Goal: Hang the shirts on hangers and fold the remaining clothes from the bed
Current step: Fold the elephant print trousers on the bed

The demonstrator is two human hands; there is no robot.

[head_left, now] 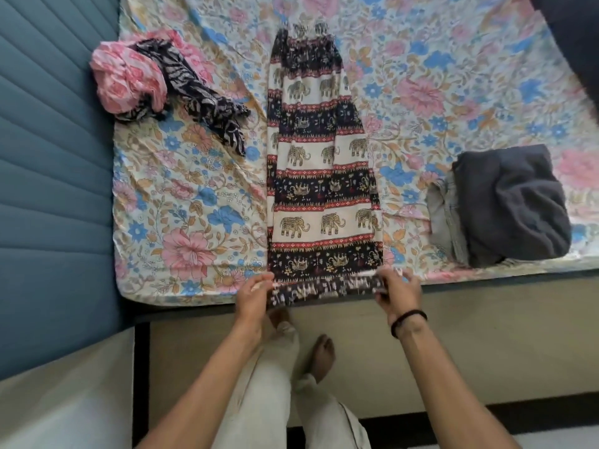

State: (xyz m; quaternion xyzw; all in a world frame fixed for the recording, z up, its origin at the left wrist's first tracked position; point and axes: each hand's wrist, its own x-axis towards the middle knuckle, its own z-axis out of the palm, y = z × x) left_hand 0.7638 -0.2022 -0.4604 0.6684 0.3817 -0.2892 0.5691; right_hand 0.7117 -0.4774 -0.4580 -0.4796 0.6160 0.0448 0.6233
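A long elephant-print garment (321, 163) in white, black and red bands lies stretched flat down the middle of the bed. Its near hem hangs at the bed's front edge. My left hand (252, 294) pinches the hem's left corner. My right hand (397, 291) grips the right corner; a black band sits on that wrist. At the back left a crumpled pink floral cloth (124, 77) lies tangled with a black-and-white patterned cloth (207, 102). On the right lies a folded stack: a dark grey garment (515, 202) on top of a light grey one (442, 212).
The bed wears a floral sheet (181, 202). A blue padded headboard (48, 157) runs along the left side. The bed's beige side panel (486, 335) faces me, with my legs and bare feet on the floor below it. A dark shape (573, 43) fills the top right corner.
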